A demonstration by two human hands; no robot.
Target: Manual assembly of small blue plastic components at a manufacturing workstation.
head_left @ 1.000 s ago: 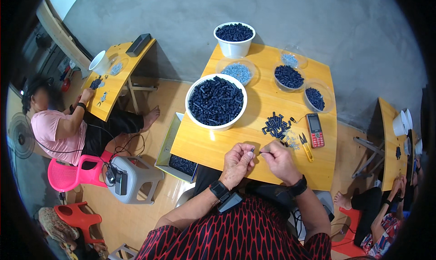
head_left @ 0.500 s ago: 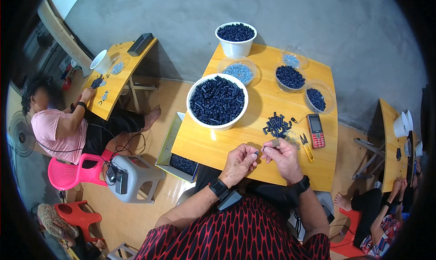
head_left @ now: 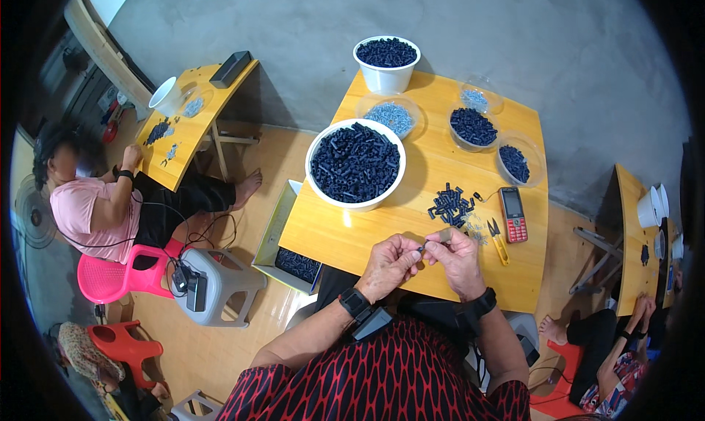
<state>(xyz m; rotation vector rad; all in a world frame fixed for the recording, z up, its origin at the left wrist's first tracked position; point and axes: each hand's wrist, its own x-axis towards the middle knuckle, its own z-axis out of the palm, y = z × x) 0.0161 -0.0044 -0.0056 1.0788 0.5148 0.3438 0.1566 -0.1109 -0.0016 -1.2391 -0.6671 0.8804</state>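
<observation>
Over the near edge of the wooden table [head_left: 316, 234], my left hand [head_left: 388, 267] pinches a small dark plastic piece [head_left: 421, 249] between thumb and forefinger. My right hand [head_left: 457, 265] meets it from the right, thumb and fingertips pressed together against the same spot. Whatever those right fingertips hold is too small to make out. Just beyond the hands lies a loose pile of short dark plastic tubes [head_left: 449, 205], with thin pale metal bits [head_left: 479, 228] beside it. Yellow-handled snips [head_left: 499, 243] rest to the right of these.
A red keypad phone [head_left: 513, 217] lies by the snips. White buckets of dark tubes [head_left: 355, 164] [head_left: 387, 54] and clear tubs of metal pieces [head_left: 389, 117] and dark parts [head_left: 473, 127] stand farther back. At left, a person in pink [head_left: 95, 208] sits at another table [head_left: 192, 145].
My fingertips have drawn together, the right hand now touching at the small dark piece. The whole view has shifted slightly. The person at left has moved their hands a little.
</observation>
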